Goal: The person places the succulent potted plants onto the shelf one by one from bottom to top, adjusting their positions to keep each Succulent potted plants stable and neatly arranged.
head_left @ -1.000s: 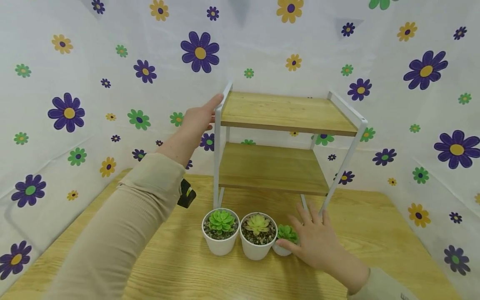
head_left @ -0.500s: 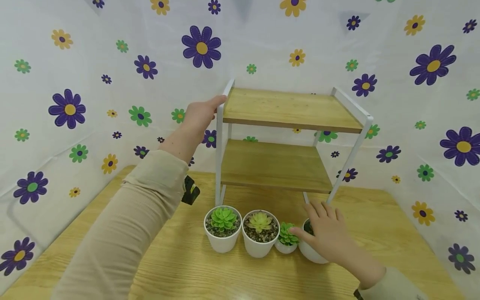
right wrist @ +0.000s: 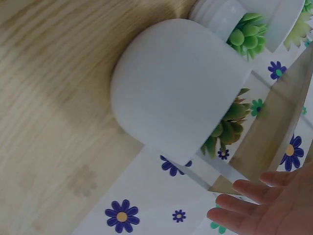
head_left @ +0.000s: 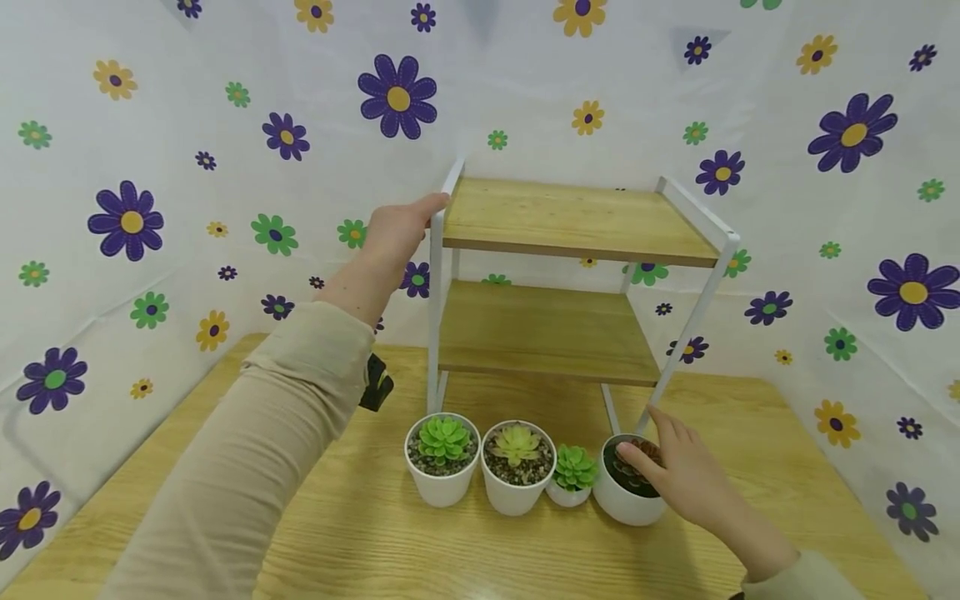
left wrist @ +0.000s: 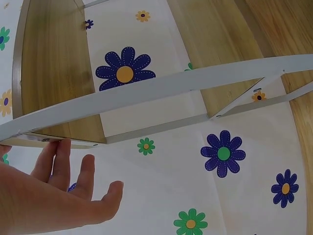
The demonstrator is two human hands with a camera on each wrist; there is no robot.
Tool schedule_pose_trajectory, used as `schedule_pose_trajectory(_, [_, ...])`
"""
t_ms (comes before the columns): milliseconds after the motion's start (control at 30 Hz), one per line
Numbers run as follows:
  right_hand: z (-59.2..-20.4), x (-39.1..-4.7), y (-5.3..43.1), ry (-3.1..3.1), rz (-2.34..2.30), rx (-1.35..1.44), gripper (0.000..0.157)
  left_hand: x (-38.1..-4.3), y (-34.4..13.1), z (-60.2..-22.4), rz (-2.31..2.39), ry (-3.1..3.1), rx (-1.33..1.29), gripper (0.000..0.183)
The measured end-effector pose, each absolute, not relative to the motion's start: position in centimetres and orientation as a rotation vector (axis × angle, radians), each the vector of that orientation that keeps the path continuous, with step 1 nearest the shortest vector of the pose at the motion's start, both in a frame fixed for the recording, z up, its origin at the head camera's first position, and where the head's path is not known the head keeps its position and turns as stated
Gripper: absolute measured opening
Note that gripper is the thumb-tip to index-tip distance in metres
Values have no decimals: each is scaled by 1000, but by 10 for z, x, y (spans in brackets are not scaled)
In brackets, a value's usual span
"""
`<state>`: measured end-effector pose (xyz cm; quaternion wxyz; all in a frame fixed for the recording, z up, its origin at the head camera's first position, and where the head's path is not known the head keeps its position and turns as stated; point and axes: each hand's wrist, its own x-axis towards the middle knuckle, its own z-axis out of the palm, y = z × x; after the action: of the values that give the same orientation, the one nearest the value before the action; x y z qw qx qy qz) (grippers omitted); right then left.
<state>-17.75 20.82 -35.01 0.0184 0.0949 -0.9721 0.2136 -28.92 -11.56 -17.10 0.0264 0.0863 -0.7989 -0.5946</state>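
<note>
A two-tier shelf rack [head_left: 570,218] with wooden boards and a white frame stands at the back of the table. My left hand [head_left: 393,246] holds its upper left rail, thumb over the top; in the left wrist view two fingertips touch the frame from below. In front stand white pots in a row: a green succulent [head_left: 442,440], a pale yellow-green succulent [head_left: 516,444], a small green succulent [head_left: 573,468], and a round pot [head_left: 630,507] with a reddish-brown succulent [right wrist: 230,125]. My right hand [head_left: 690,475] hovers at the round pot's right, fingers extended, apart from it in the right wrist view.
The lower board [head_left: 547,333] of the rack lies behind and above the pots. A flower-printed white sheet [head_left: 315,183] surrounds the wooden table [head_left: 375,533]. A black object [head_left: 377,383] shows beside my left sleeve.
My right hand has moved to the right, off the round pot, uncovering it and its brown succulent. The left hand stays on the rack's rail.
</note>
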Motion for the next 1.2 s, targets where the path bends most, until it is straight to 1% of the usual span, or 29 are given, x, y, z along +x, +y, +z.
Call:
schedule_pose_trajectory(167, [-355,-177,212,-3055,756,255,78,-290,-116,-172,-1841,-2470,270,68])
schedule_pose_trajectory(267, [-358,-178,215,-3081,799,242,81,-290,-117,-172,-1838,-2472,268,68])
schedule_pose_trajectory(500, [-368,-182,222,-3165,918,251,107,-290,-116,-170,-1831,-2475,280,68])
schedule_pose_trajectory(600, [-372,-184,223,-3171,939,255,114,-290,-116,-170,-1839,-2467,286,68])
schedule_pose_trajectory(833, [-379,-186,226,-3155,984,286,115,-291,-116,-170,-1854,-2456,295,69])
schedule_pose_trajectory(1000, [-385,-188,228,-3160,977,257,115,-291,-116,-172,-1846,-2469,293,69])
schedule_pose_trajectory(1200, [-388,-189,230,-3178,1015,221,111,-290,-116,-171,-1842,-2471,294,68])
